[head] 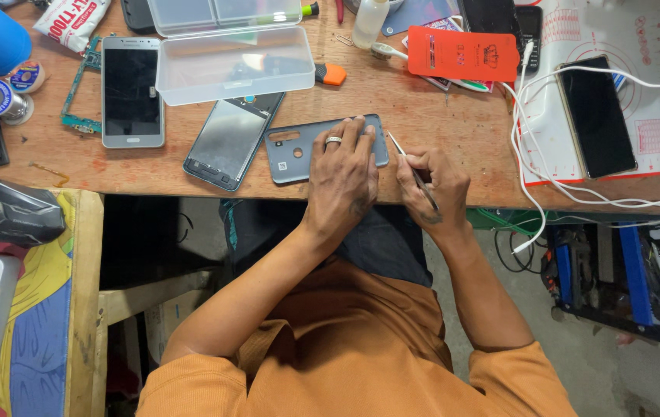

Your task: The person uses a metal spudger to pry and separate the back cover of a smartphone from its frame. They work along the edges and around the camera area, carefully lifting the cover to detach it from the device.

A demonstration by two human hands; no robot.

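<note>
Wooden workbench [438, 116], front edge running left-right across the view, person seated at it. Grey-blue phone back cover [293, 151] lies flat near that front edge, long axis roughly left-right with the right end tipped slightly away from the person, camera end hidden under the hand. Left hand [343, 176] lies palm-down on the cover's right half, fingers spread and pressing it to the bench, ring on one finger; not gripping, just pinning it down. Right hand [432, 185] just right of the cover, pinched around thin metal tweezers [413, 171], held like a pen; the tip points up-left and meets the cover's right short end, touching or nearly so, can't tell which. So the cover sits left of the right hand and under the left; the left hand is nearer. Beside the cover on the left: silver phone frame [231, 140], further left a white-framed phone [132, 91], clear plastic box [233, 63] behind them
</note>
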